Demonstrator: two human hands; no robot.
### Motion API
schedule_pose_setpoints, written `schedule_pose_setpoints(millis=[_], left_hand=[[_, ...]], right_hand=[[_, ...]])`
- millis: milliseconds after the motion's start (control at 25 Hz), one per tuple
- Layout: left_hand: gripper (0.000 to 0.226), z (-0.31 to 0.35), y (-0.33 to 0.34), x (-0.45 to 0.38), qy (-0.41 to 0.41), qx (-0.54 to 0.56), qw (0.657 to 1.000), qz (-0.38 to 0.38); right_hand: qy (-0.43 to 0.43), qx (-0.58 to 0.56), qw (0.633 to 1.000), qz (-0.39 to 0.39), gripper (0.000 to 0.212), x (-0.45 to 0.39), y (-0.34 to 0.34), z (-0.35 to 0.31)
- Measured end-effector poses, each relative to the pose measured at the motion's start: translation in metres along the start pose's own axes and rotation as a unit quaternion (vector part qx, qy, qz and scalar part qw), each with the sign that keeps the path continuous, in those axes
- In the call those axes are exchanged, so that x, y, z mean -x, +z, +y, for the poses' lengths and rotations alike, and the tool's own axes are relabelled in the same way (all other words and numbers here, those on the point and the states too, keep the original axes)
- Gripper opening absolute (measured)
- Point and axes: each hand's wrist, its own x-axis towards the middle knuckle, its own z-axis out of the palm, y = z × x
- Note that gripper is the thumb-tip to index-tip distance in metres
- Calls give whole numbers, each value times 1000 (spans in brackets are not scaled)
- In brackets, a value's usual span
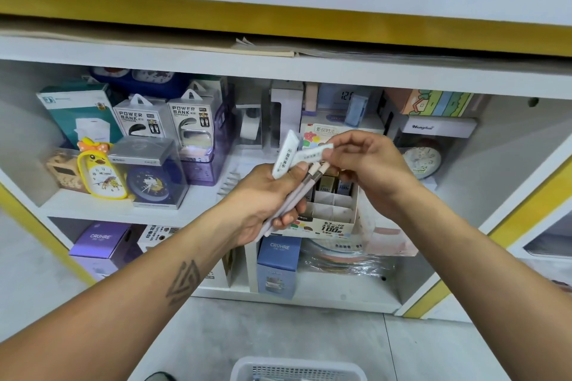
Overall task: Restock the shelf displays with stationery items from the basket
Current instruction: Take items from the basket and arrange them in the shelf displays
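Head view, stock in transit: we are holding a bundle of slim pale lilac-barrelled pens with tan and brown ends [295, 195] in our left hand [266, 204], fingers curled round the barrels, together with a flat white rectangular packet printed with dark characters [286, 158] that is standing up out of the same grip. Our right hand [368, 164] is pinching a second small white labelled packet [314, 153] between thumb and fingertips, just beside the first one and above the pen tips. Destination, as we are judging it: the white cardboard display box with divider cells and a "100" label on its front [328, 213], sitting on the edge of the white middle shelf [123, 210] directly behind our hands; several of its cells are looking unfilled, a few at the back are holding small dark and gold boxes. Source: the white plastic mesh basket [297, 370] is lying on the grey floor at the bottom edge, with only its rim showing, so we cannot tell what is remaining in it. Progress, as we are reading it: these items are out of the basket but not yet shelved, and we are apparently sorting them before placing; the restock is partway at most.
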Motion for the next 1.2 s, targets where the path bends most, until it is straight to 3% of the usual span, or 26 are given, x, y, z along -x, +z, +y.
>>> schedule_pose_setpoints(millis=[120,280,440,520,600,720,1200], left_hand=[[40,1,-1,-1,-11,10,1000,0],[42,7,-15,1,-15,20,998,57],[35,17,-47,7,2,35,991,128],[35,20,-64,12,14,39,988,146],[39,21,-77,18,19,36,987,156],[43,20,-93,26,25,31,984,171],[41,18,-115,46,19,27,982,185]], right_hand=[[11,-70,997,22,12,-2,-16,-5],[3,-65,998,25,18,-4,-16,-2],[-20,-25,999,-20,9,-6,3,1],[-41,24,997,-61,3,-6,19,5],[-69,148,983,-87,5,-8,31,11],[-111,273,948,-121,19,-13,48,17],[-185,284,941,-15,23,-38,83,28]])
